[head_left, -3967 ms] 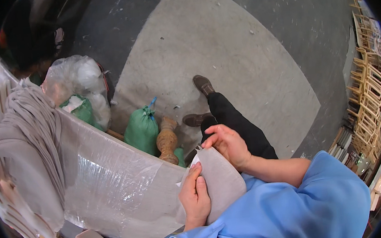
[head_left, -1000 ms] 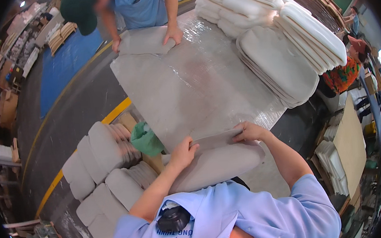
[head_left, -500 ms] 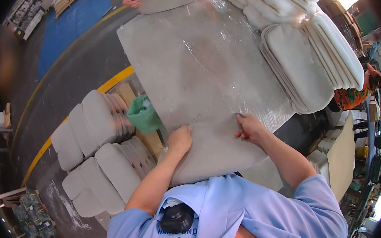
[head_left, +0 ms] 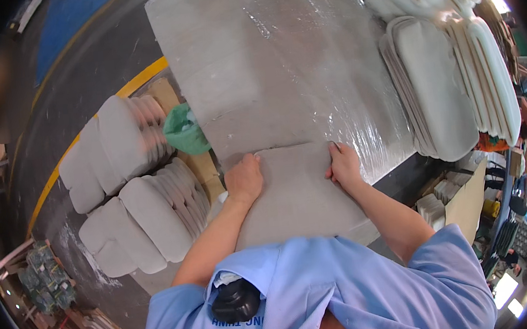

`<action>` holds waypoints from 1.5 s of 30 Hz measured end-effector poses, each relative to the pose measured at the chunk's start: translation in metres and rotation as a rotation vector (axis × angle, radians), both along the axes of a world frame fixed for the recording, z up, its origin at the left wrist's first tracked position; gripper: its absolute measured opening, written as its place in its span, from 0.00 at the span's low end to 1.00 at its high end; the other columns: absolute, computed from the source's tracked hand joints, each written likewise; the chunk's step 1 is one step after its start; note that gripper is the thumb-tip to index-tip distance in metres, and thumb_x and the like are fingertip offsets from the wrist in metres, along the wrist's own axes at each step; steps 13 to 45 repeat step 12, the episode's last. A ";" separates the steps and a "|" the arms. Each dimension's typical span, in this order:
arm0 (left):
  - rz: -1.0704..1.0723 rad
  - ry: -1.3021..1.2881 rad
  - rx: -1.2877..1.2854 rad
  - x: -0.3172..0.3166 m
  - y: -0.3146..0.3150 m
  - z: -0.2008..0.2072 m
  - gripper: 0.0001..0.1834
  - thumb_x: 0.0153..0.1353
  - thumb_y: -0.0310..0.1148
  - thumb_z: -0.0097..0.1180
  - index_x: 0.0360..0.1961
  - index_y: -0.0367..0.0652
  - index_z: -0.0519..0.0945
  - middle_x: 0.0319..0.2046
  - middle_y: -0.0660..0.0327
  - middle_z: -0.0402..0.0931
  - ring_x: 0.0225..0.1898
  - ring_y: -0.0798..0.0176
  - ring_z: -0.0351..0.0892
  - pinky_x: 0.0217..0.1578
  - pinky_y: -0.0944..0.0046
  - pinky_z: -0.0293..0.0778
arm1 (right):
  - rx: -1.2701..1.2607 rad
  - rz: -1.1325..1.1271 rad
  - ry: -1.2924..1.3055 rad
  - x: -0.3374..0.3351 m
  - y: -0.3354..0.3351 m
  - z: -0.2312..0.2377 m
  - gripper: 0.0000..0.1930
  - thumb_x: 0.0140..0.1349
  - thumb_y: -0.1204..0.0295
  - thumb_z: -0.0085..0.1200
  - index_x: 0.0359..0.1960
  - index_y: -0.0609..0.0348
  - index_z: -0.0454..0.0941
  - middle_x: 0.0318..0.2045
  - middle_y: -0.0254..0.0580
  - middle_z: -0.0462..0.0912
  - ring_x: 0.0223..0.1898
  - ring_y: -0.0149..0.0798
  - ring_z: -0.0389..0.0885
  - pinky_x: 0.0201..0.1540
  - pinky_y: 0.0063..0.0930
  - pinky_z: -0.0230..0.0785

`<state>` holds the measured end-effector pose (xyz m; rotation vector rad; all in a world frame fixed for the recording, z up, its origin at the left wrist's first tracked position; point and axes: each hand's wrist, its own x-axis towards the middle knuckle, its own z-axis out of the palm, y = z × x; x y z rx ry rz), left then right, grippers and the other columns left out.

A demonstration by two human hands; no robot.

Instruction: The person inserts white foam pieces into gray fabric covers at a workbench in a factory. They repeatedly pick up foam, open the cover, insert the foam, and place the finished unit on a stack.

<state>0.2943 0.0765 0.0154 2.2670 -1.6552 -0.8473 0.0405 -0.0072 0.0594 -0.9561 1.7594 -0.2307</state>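
A grey fabric-covered cushion [head_left: 300, 202] lies at the near edge of the plastic-covered table [head_left: 237, 73], close against my body. Its far left corner is pinched in my left hand [head_left: 244, 177], fingers curled over the edge. On the far right corner my right hand [head_left: 344, 165] is closed, thumb on top. Between the two hands the cushion's far edge runs nearly straight. The near end is hidden below my blue shirt.
Stacked grey cushions [head_left: 149, 215] stand left of the table, by a green bag [head_left: 185, 131]. More padded pieces [head_left: 435, 87] are piled along the table's right side. A cardboard sheet [head_left: 467, 200] leans at the lower right. A yellow line [head_left: 143, 76] crosses the floor.
My right fingers have closed on the cushion's corner, and its far edge now shows sharply between my hands. The view has shifted; another person's hands and cushion at the table's far end are out of sight.
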 end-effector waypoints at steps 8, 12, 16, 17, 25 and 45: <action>-0.156 0.114 0.109 0.038 0.012 0.035 0.25 0.73 0.54 0.54 0.43 0.38 0.81 0.38 0.40 0.85 0.44 0.33 0.83 0.44 0.38 0.76 | 0.064 -0.034 -0.237 -0.027 -0.004 -0.009 0.19 0.80 0.58 0.48 0.45 0.66 0.77 0.25 0.42 0.77 0.17 0.37 0.82 0.13 0.30 0.68; -0.087 0.100 0.139 0.049 0.039 0.018 0.29 0.70 0.59 0.58 0.46 0.39 0.83 0.39 0.40 0.85 0.45 0.35 0.85 0.46 0.40 0.77 | 0.057 0.025 -0.176 -0.022 0.002 -0.009 0.22 0.80 0.57 0.49 0.56 0.69 0.77 0.30 0.47 0.82 0.19 0.40 0.84 0.13 0.29 0.70; -0.087 0.100 0.139 0.049 0.039 0.018 0.29 0.70 0.59 0.58 0.46 0.39 0.83 0.39 0.40 0.85 0.45 0.35 0.85 0.46 0.40 0.77 | 0.057 0.025 -0.176 -0.022 0.002 -0.009 0.22 0.80 0.57 0.49 0.56 0.69 0.77 0.30 0.47 0.82 0.19 0.40 0.84 0.13 0.29 0.70; -0.087 0.100 0.139 0.049 0.039 0.018 0.29 0.70 0.59 0.58 0.46 0.39 0.83 0.39 0.40 0.85 0.45 0.35 0.85 0.46 0.40 0.77 | 0.057 0.025 -0.176 -0.022 0.002 -0.009 0.22 0.80 0.57 0.49 0.56 0.69 0.77 0.30 0.47 0.82 0.19 0.40 0.84 0.13 0.29 0.70; -0.087 0.100 0.139 0.049 0.039 0.018 0.29 0.70 0.59 0.58 0.46 0.39 0.83 0.39 0.40 0.85 0.45 0.35 0.85 0.46 0.40 0.77 | 0.057 0.025 -0.176 -0.022 0.002 -0.009 0.22 0.80 0.57 0.49 0.56 0.69 0.77 0.30 0.47 0.82 0.19 0.40 0.84 0.13 0.29 0.70; -0.087 0.100 0.139 0.049 0.039 0.018 0.29 0.70 0.59 0.58 0.46 0.39 0.83 0.39 0.40 0.85 0.45 0.35 0.85 0.46 0.40 0.77 | 0.057 0.025 -0.176 -0.022 0.002 -0.009 0.22 0.80 0.57 0.49 0.56 0.69 0.77 0.30 0.47 0.82 0.19 0.40 0.84 0.13 0.29 0.70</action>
